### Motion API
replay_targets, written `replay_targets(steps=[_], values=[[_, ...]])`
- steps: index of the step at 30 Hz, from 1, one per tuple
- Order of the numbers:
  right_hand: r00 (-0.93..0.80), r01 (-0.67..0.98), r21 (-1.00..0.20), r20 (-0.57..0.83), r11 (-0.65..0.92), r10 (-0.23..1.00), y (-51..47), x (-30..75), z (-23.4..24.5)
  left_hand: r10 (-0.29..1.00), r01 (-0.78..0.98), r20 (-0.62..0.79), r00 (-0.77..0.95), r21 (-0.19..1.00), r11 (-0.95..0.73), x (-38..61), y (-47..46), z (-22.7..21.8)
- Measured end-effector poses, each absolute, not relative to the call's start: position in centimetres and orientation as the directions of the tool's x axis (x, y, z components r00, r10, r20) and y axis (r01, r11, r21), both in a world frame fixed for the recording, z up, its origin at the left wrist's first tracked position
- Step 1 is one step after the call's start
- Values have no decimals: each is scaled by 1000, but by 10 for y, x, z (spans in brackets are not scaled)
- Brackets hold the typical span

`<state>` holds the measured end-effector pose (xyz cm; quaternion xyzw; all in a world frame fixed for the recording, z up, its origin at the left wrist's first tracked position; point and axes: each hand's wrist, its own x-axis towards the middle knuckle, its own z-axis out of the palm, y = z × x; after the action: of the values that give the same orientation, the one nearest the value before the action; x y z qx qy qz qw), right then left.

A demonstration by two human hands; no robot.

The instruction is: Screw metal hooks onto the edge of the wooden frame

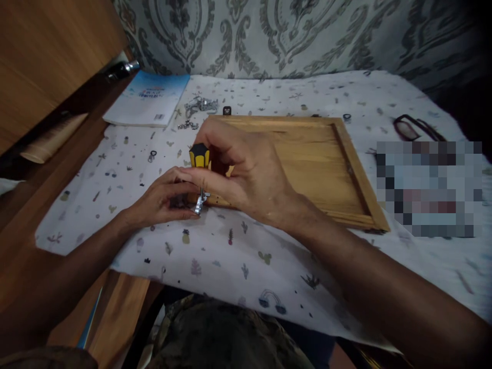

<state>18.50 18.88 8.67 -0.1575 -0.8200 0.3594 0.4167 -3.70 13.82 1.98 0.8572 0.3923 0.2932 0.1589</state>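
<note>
My right hand (246, 171) is closed around a screwdriver (200, 155) with a yellow and black handle, held upright. Its thin shaft points down at a small silver metal clip or bracket (199, 203) on the near left corner of a wooden frame (307, 154). My left hand (165, 197) is closed in a pinch, its thumb and fingers against that metal piece. The frame lies flat with its recessed panel facing up. My right hand hides its left part, and the screwdriver tip is too small to make out.
Behind the frame's left corner lie a heap of metal brackets (201, 105) and a little pile of screws (187, 125). A blue and white book (148, 100) is at the back left. Glasses (417, 128) lie on the right, near a blurred-out patch. Patterned white cloth (230, 256) covers the table.
</note>
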Motion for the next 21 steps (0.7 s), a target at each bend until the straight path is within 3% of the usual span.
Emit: replay_targets(steps=[7, 16, 21], values=[[-695, -152, -720, 565, 677, 445, 198, 191, 92, 743, 572, 401, 537, 474, -669, -36, 139, 23], [-587, -93, -651, 647, 754, 486, 186, 181, 87, 772, 588, 370, 517, 501, -635, -39, 138, 16], [-684, -184, -717, 584, 672, 437, 195, 187, 92, 736, 568, 412, 537, 469, -676, -36, 139, 21]])
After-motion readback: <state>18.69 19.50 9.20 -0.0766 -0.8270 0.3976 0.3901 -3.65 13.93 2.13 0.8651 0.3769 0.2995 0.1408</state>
